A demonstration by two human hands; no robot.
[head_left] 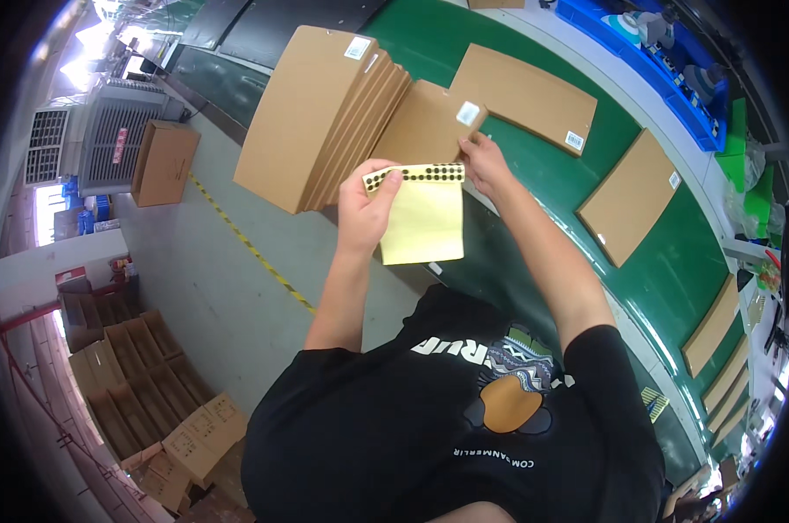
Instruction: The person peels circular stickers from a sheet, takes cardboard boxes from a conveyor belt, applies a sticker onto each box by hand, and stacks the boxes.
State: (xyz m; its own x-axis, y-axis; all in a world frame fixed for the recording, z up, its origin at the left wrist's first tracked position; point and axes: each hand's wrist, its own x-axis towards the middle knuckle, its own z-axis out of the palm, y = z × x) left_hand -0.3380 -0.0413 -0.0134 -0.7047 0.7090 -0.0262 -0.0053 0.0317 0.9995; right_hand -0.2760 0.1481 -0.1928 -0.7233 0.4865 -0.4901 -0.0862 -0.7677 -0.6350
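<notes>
My left hand [366,205] pinches a pale yellow sheet of round black stickers [422,222], thumb in front. Its top strip is folded over and shows rows of black dots; the lower part hangs plain. My right hand [486,164] is closed at the near right corner of a flat brown cardboard box [425,118] with a white label. Thumb and fingers meet at that edge, just beyond the sheet's right end; part of the grip is hidden. To the left of this box, several similar flat boxes [303,113] lean together in a row.
More flat cardboard boxes lie on the green worktop [412,35], one box [530,96] behind my right hand and another box [630,196] farther right. A blue bin [604,22] holds parts at the upper right. On the floor at left stand cardboard cartons [142,383] and a grey cooler [115,131].
</notes>
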